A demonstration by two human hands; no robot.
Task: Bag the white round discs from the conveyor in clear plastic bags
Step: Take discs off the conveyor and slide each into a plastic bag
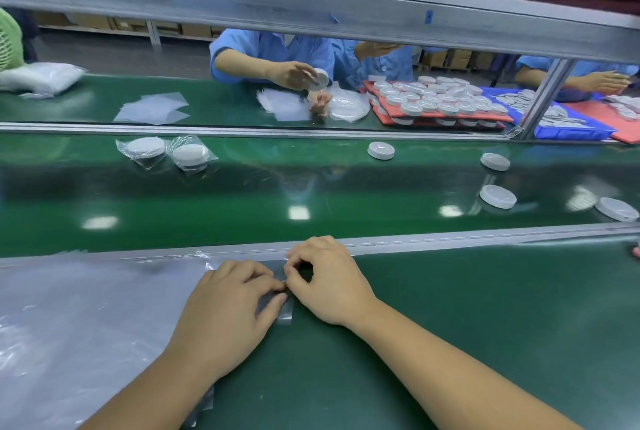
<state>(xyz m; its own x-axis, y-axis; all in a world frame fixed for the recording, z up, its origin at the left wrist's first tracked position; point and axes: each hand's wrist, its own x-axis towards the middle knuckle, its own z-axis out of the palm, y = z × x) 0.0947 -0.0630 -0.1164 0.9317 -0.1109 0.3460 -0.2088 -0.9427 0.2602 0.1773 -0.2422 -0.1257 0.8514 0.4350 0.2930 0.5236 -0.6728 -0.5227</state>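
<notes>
Pinching at the edge of a small clear plastic bag (286, 315), two bare hands are shown close together on a dark green work surface (467, 332) at the near side of a factory line. The left hand (225, 312) is laid knuckles-up over the bag, its fingers curled and its thumb and fingertips pressed onto the film, apparently so that one layer is held steady. The right hand (329, 286) is curled into a loose fist, with thumb and forefinger nipped onto the same edge; this grip is judged to be for rubbing the two layers apart so that the mouth can be opened. No disc is held by either hand, and whether the mouth is already open cannot be told. A wide pile of clear plastic film (86, 308) is spread just to the left, within easy reach for the next bag. Beyond a silver metal rail (450, 238), a glossy green conveyor belt (242, 194) is seen, with four loose white round discs (497, 196) lying well apart on its right part, still unbagged and within reach of the right arm. Further left on the belt, two discs already sealed in clear bags (145, 148) are lying side by side. Across the belt, workers in blue sleeves (263, 48) are seated, and many more white discs are stacked on red foam trays (391, 119).
</notes>
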